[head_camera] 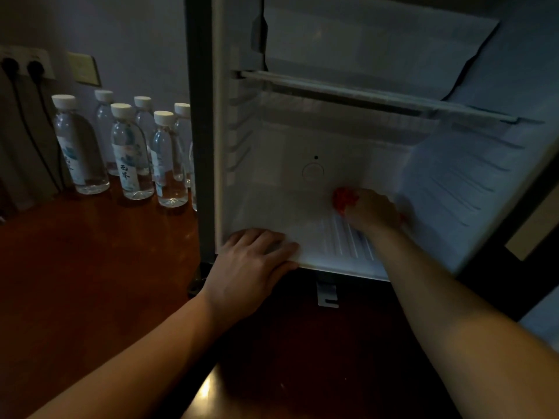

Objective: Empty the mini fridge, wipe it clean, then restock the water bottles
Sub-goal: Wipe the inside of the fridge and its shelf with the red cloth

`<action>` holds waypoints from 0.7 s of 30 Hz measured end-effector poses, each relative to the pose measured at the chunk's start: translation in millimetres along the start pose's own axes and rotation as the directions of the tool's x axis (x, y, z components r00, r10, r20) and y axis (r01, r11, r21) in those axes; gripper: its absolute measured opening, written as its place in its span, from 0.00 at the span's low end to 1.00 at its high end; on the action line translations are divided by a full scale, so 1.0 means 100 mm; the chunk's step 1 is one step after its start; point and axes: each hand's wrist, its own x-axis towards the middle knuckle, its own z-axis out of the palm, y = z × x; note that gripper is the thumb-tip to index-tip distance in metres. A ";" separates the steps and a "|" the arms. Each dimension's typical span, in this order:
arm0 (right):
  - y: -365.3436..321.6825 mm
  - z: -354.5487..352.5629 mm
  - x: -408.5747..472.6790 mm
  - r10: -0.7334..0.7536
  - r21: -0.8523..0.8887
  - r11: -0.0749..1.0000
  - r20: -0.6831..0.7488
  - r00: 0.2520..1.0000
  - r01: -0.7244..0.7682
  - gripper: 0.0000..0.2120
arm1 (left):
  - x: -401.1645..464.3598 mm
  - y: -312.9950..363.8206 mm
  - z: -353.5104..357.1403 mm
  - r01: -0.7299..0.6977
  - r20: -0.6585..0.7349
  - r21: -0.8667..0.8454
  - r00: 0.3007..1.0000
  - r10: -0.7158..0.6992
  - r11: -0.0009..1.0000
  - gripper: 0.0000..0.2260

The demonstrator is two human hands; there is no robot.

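Inside the open white-lined mini fridge, the right hand presses a crumpled red cloth onto the ribbed floor near the back right corner; its fingers curl over the cloth. Unwiped floor stretches leftward from the cloth. The left hand lies flat, fingers spread, on the front lip. The clear white-capped water bottles stand on the brown wooden tabletop left of the fridge, nearer the left hand.

A white-lined mini fridge stands open on a dark wooden countertop, its glass shelf bare. A crumpled red cloth lies on its ribbed floor. Clear, white-capped plastic water bottles stand upright, clustered along the countertop's back edge, beside the fridge.
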 end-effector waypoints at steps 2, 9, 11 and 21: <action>-0.02 0.01 -0.02 0.000 -0.007 1.000 -0.001 1.000 0.000 0.27 | 0.00 0.00 0.00 -0.007 0.001 0.003 1.000 0.007 1.000 0.19; -0.11 0.00 -0.35 0.023 -0.088 0.996 -0.005 1.000 -0.023 0.29 | 0.00 0.00 -0.04 -0.016 0.028 -0.005 0.999 0.016 1.000 0.21; -0.13 0.01 -0.50 -0.004 -0.106 0.994 -0.024 1.000 0.002 0.29 | 0.00 0.01 -0.05 -0.004 0.047 -0.001 0.999 0.004 1.000 0.21; 0.04 -0.12 -0.77 -0.121 -0.084 0.989 0.052 0.991 0.125 0.18 | 0.16 0.13 -0.20 0.081 0.234 -0.014 0.969 -0.076 0.997 0.28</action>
